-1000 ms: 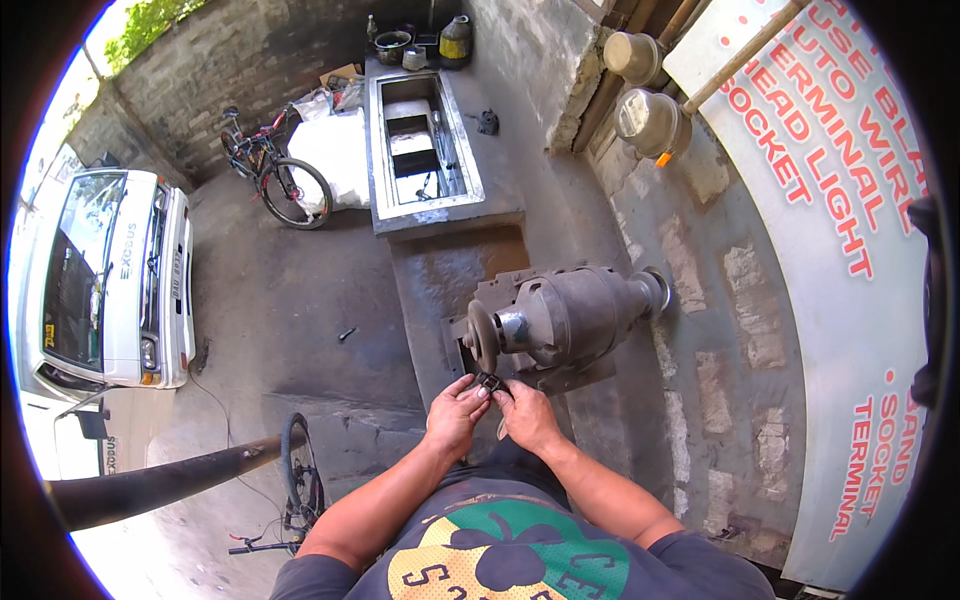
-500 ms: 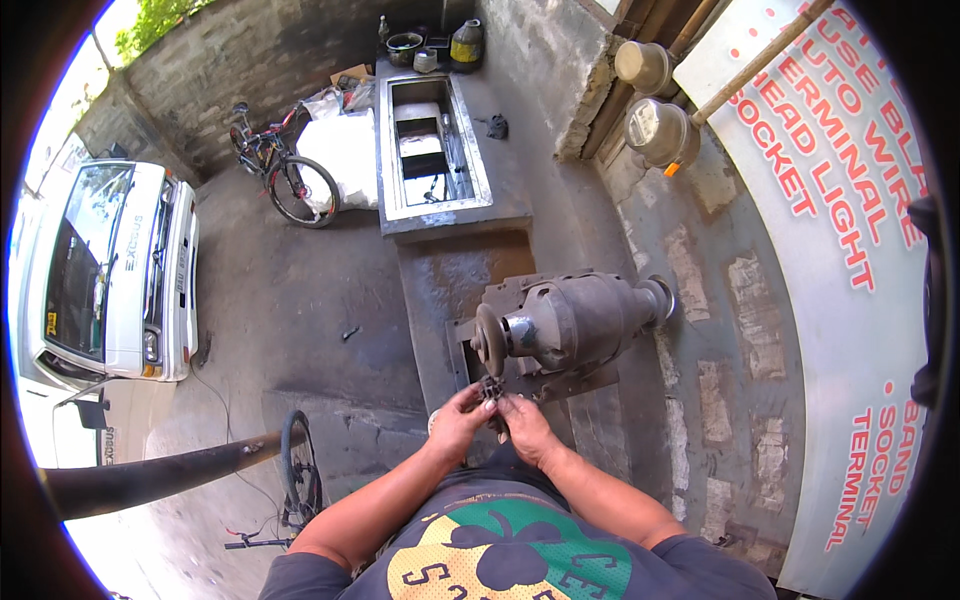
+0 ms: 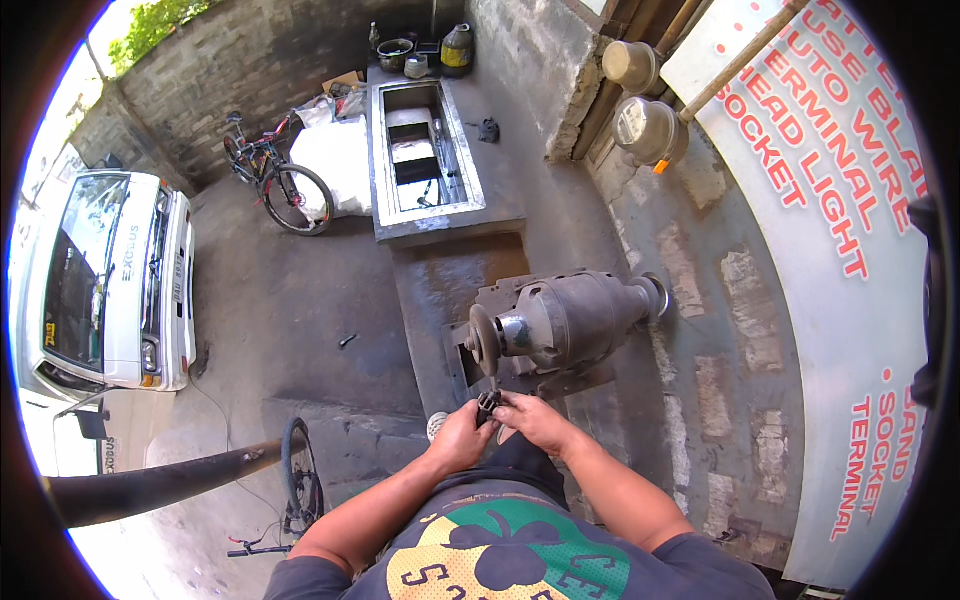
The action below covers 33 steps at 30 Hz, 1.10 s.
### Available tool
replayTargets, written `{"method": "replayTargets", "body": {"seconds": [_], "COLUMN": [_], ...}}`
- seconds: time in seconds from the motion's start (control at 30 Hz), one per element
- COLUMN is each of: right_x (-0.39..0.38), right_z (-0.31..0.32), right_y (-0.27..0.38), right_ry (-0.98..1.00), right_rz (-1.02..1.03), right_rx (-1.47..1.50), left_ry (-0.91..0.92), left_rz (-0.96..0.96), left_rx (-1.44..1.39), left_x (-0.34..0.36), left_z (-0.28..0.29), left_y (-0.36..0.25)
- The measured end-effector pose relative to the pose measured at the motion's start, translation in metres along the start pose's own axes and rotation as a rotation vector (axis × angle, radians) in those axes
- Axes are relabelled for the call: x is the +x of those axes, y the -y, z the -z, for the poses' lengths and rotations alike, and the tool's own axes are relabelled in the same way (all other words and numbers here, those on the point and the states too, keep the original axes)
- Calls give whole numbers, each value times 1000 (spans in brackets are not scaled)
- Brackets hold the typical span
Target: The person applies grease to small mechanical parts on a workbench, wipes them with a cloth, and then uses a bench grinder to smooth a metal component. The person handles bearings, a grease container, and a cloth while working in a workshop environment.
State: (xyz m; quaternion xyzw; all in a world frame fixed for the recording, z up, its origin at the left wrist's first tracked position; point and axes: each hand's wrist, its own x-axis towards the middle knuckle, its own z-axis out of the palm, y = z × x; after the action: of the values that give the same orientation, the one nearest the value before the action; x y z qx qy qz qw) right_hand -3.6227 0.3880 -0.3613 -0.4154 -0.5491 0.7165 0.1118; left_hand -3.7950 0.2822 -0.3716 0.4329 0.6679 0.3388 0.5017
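Note:
In front of my body, both hands hold a small dark metal part (image 3: 488, 403) with a notched, gear-like outline. My left hand (image 3: 460, 438) has its fingers closed round the part's left side. My right hand (image 3: 537, 424) pinches it from the right, fingers bent. Just beyond the part stands the round wheel (image 3: 484, 340) of a dusty grey bench grinder (image 3: 578, 318). A thin gap seems to separate the part from the wheel's lower edge. The fingers hide the part's underside.
Past the grinder lies a metal-framed sink (image 3: 474, 200) on a concrete counter. A bicycle (image 3: 290, 190) leans near white sacks; a white vehicle (image 3: 140, 270) stands at left. A dark pole (image 3: 180, 480) juts in from lower left. Lidded pots (image 3: 648, 130) and a signboard (image 3: 760, 130) are at right.
Both hands have drawn slightly back from the wheel, and the metal part shows more plainly between them. The whole view has shifted a little.

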Motion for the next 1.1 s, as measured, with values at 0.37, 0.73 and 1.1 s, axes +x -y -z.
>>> {"method": "replayTargets", "body": {"seconds": [0.37,0.73,1.1], "right_x": [20,34,18], "right_z": [-20,-12,-12], "right_y": [-14,14,10], "right_ry": [-125,-268,-66], "right_rz": [-134,-70,-11], "right_rx": [403,-239,112], "left_ry": [-85,-41,-6], "left_rz": [131,122,-55], "left_rx": [115,-117,-83], "left_x": [18,25,22], "left_z": [-10,-16,-14], "left_y": [-11,-12,2]}}
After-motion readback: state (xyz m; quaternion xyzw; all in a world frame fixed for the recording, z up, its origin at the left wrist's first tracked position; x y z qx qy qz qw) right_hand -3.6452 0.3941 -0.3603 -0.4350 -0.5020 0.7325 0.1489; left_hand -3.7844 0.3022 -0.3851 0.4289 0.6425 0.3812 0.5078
